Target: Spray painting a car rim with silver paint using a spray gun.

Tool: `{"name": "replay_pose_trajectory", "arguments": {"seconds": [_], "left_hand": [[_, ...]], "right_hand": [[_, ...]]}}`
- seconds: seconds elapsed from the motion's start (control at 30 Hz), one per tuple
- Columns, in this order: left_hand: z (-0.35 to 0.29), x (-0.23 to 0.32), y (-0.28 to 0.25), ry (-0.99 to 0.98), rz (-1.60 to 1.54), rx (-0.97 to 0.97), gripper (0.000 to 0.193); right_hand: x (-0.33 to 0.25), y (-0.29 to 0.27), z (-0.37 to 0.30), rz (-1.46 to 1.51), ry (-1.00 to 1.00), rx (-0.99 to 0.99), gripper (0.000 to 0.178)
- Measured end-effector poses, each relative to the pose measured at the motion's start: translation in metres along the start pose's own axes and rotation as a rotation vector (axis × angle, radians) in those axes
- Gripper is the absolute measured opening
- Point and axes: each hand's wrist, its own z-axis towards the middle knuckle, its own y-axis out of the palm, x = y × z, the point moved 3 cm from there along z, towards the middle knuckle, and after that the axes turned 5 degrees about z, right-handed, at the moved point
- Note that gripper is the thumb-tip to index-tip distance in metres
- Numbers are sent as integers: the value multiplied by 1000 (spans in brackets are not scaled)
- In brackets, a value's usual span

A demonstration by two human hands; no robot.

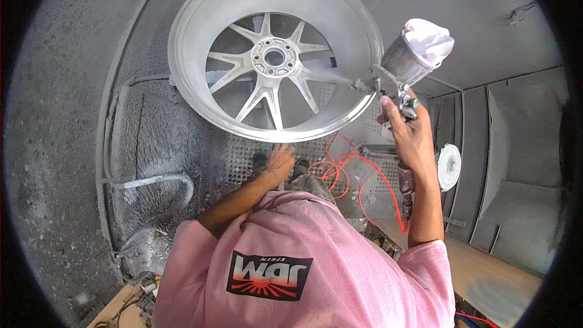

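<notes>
A silver multi-spoke wheel rim [176, 54] is held up in front of me, its open barrel facing me and the hub at its centre. My right hand [410, 136] is wrapped round a spray gun [398, 94] at the rim's right edge. The gun's grey cup [408, 61] has a white cloth or paper cover [430, 39]. A pale mist fans left from its nozzle into the barrel. My left hand [280, 163] is at the rim's near lower edge, its fingers bent against it. The fingertips are partly hidden there.
A red hose [382, 176] loops over the perforated floor [243, 152] and rises on the right. A white round disc [449, 167] stands beyond my right forearm. Wrinkled grey sheeting [152, 140] covers the left side, and a wooden board [486, 270] lies lower right.
</notes>
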Motion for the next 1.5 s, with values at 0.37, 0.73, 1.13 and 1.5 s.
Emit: {"name": "replay_pose_trajectory", "arguments": {"seconds": [0.37, 0.73, 1.13, 1.5], "left_hand": [[-33, -34, 29, -336, -352, 27, 23], [-90, -95, 18, -311, -162, -117, 51], [-121, -135, 42, -579, -326, 23, 43], [-70, -30, 76, -408, -1057, 41, 44]], "right_hand": [[-1, 6, -3, 58, 145, -112, 29], [-5, 9, -7, 37, 92, -112, 24], [-12, 1, 5, -70, -2, -47, 24], [-4, 5, -10, -34, 63, -206, 28]]}}
